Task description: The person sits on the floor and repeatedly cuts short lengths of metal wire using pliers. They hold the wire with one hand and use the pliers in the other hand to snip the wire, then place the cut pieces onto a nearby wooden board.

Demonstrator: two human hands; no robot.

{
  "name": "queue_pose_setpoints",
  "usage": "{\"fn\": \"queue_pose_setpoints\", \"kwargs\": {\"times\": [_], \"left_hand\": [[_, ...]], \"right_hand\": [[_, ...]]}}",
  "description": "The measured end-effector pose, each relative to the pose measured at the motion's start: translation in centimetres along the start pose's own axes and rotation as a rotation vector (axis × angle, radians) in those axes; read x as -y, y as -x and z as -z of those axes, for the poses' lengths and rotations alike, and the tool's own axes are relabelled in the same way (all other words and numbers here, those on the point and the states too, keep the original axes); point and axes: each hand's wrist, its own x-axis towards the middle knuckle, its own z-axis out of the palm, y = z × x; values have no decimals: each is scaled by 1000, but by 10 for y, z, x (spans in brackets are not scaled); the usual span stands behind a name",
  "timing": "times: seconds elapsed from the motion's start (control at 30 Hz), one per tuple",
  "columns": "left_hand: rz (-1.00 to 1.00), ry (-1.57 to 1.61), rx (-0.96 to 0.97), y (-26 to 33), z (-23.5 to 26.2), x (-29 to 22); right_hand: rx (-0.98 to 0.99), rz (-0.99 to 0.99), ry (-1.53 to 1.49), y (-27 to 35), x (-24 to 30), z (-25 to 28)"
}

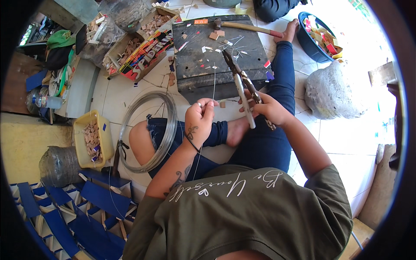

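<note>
My left hand (200, 117) is closed, pinching a thin metal wire (214, 80) that stands up from its fingers. More of the wire trails down past my wrist. A large coil of wire (170, 134) rests against my left knee. My right hand (266, 108) grips long-handled pliers (240, 86), one handle whitish and the other dark and worn. Their jaws point away from me, over a dark wooden block (190, 54), and the handles stand somewhat apart. Several short cut wires (236, 48) lie scattered on the block by the jaws. Both hands are just short of its near edge.
A hammer (247, 27) lies across the block's far side among small chips. Left are a printed carton (143, 60) of wooden pieces, a yellow tub (107, 134) and blue slatted panels (99, 197). Right are a blue basin (310, 41) and a plastic-wrapped bundle (331, 91).
</note>
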Motion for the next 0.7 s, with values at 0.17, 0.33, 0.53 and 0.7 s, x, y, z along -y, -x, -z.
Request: {"fn": "queue_pose_setpoints", "kwargs": {"times": [0.17,0.33,0.53,0.7], "left_hand": [[5,28,-45,-8,1,-5],[-28,-32,46,-7,-1,-4],[-64,-95,28,-10,3,-7],[-64,-114,22,-10,2,-6]], "right_hand": [[159,-66,-117,13,-1,-1],[181,-149,-31,16,3,-6],[185,-81,46,14,11,-7],[195,-87,-11,12,5,-7]]}}
